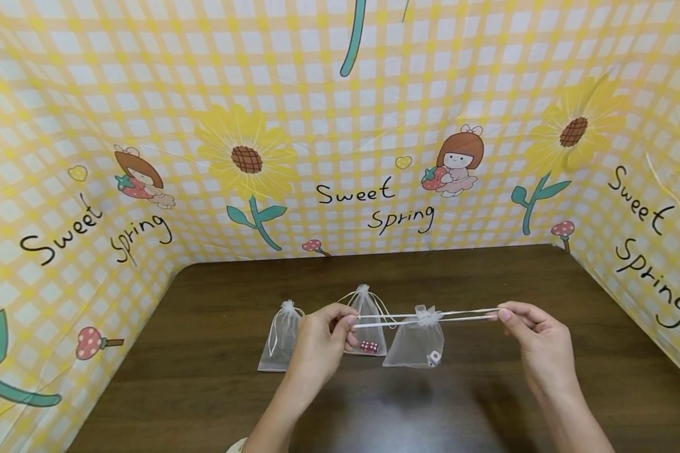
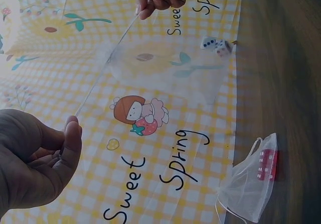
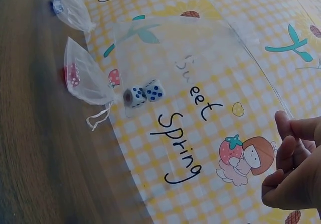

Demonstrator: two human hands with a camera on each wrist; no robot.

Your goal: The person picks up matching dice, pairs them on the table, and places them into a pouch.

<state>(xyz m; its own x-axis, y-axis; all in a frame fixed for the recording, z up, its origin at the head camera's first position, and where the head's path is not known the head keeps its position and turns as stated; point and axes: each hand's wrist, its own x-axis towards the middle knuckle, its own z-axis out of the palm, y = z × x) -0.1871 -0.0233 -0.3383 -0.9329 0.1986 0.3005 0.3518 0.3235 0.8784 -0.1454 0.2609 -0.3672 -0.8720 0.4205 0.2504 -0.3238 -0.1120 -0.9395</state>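
A sheer white drawstring bag (image 1: pixel 415 345) hangs from its taut white cords, its neck gathered tight. White dice (image 3: pixel 145 93) with dark dots sit in its lower corner. My left hand (image 1: pixel 324 330) pinches the cord ends on one side between thumb and forefinger. On the other side my right hand (image 1: pixel 538 336) pinches the opposite cord ends the same way. The cords (image 1: pixel 469 314) run nearly level between both hands. Behind my left hand stands a second sheer bag (image 1: pixel 364 314) with red dice (image 1: pixel 369 346) inside.
A third sheer bag (image 1: pixel 276 346), partly behind my left hand, stands at the left; blue dice (image 3: pixel 58 5) show in it in the right wrist view. The dark wooden table (image 1: pixel 204 390) meets a yellow checked cloth (image 1: pixel 328 126) at its back and sides.
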